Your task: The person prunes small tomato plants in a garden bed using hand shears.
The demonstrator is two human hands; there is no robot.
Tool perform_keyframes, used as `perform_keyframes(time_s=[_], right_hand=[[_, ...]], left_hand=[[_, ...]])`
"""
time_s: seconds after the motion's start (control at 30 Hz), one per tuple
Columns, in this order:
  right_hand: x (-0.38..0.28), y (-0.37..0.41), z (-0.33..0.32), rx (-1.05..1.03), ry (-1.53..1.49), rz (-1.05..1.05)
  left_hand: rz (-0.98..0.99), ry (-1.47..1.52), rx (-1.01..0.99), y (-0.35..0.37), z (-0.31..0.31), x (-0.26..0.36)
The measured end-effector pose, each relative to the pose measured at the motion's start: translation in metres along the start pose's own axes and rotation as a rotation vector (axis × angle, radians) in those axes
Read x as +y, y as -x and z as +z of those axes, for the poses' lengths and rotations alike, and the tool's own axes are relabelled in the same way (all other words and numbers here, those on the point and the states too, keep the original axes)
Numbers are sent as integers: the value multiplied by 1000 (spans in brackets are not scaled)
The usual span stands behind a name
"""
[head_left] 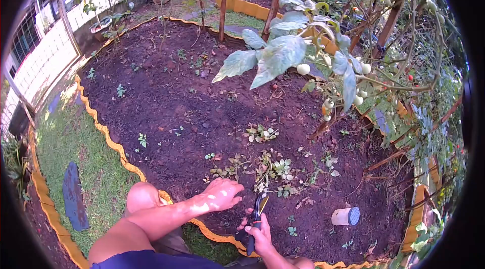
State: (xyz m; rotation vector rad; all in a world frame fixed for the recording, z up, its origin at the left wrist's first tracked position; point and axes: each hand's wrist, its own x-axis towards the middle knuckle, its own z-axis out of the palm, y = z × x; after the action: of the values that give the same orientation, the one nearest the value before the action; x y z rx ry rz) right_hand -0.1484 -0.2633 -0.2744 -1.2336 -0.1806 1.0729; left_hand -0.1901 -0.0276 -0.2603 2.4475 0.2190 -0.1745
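My right hand (260, 233) is wrapped around the dark handles of pruning shears (258, 208), whose blades point up toward the cut plant stems. My left hand (222, 196) reaches in from the left just above the soil, back of the hand up, fingers loosely bent and apart from the thumb, with nothing seen in it. Just beyond both hands lies a patch of pale, wilted leafy cuttings (275, 168), some green and some yellowed. Another small leafy clump (260, 133) sits a little farther off on the dark soil (166, 97).
A wavy yellow edging (108, 138) borders the bed. A white cylinder with a dark mesh cap (346, 216) lies at the right. Tomato branches with green fruit (303, 69) hang over the upper right, among wooden stakes (224, 4). Grass and a slate slab (75, 196) are at left.
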Motion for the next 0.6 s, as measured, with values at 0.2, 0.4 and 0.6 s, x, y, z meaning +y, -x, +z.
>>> perform_keyframes(time_s=[0.2,0.4,0.6], right_hand=[[75,-10,-25,-30,44,10],[44,-1,5,4,93,140],[61,18,18,162,204,-10]], left_hand=[[-9,70,36,-6,-7,-7],[-183,348,283,15,-18,10],[-362,236,305,51,-28,19]])
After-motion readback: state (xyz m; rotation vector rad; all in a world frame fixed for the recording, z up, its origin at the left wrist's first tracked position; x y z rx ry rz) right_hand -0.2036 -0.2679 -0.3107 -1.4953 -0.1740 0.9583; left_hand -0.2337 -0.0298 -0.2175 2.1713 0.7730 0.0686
